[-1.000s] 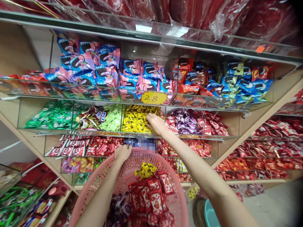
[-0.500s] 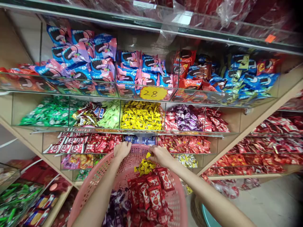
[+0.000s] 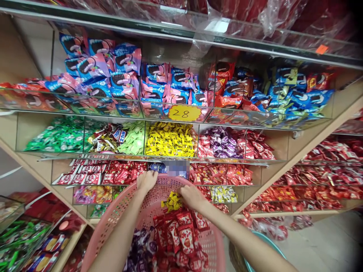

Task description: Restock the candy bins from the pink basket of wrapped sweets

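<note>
A pink perforated basket [image 3: 106, 219] stands before the shelves. My left hand [image 3: 146, 180] is closed on its far rim. Inside the basket, my right hand [image 3: 192, 196] is lowered beside a small heap of yellow-wrapped candies [image 3: 172, 201], its fingers curled; whether they hold a candy is hidden. Red packets [image 3: 185, 238] lie below that hand, and purple-wrapped candies [image 3: 141, 245] fill the basket's lower left part.
Glass-fronted shelves hold blue and pink cookie packs [image 3: 92, 66], green candies [image 3: 61, 136], yellow candies [image 3: 170, 139] and purple candies [image 3: 224, 141]. A yellow "28" tag [image 3: 185, 113] hangs mid-shelf. A teal basin [image 3: 268, 241] sits on the floor at the right.
My right hand has moved down and slightly inward, deeper into the basket. The yellow piece that showed at its fingertips is no longer seen there. My left hand stays on the rim.
</note>
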Available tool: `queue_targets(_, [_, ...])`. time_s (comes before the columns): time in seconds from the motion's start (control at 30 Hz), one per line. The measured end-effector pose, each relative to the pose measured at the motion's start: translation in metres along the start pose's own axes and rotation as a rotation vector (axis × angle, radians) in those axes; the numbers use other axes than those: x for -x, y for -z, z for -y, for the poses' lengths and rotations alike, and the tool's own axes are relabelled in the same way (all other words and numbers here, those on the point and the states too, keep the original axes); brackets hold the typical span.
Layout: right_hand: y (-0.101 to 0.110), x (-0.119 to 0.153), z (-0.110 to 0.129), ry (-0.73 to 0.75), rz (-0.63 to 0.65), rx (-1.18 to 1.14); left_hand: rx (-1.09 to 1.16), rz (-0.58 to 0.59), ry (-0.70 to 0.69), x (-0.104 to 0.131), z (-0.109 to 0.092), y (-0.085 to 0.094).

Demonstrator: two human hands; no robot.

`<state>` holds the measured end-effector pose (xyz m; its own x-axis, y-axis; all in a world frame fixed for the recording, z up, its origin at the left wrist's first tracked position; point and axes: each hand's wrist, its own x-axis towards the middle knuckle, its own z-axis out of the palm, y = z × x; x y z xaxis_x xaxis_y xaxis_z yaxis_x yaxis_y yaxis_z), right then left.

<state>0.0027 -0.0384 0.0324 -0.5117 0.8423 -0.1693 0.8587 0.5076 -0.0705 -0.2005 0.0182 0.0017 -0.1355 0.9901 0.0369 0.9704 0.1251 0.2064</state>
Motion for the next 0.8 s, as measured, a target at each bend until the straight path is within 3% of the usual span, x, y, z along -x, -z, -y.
queue_targets(0.13, [-0.007,-0.005,-0.014,0.066,-0.018,-0.067,0.000,-0.016,-0.002,0.000,0.001,-0.002])
queue_targets(0.23, [0.002,-0.002,-0.016,0.045,-0.081,-0.049,0.005,-0.029,-0.005,-0.001,0.002,-0.003])
queue_targets(0.4, [0.060,0.001,-0.013,0.170,-0.284,-0.111,0.016,-0.042,-0.004,-0.002,0.003,-0.006])
queue_targets(0.57, [0.127,-0.030,-0.019,0.163,-0.549,-0.073,0.023,-0.044,-0.009,-0.001,0.004,-0.007])
queue_targets(0.67, [0.142,-0.056,-0.017,0.057,-0.553,0.029,0.023,-0.041,-0.008,-0.001,0.004,-0.006])
queue_targets(0.8, [0.140,-0.078,-0.011,-0.053,-0.529,0.100,0.028,-0.037,-0.007,0.000,0.004,-0.004])
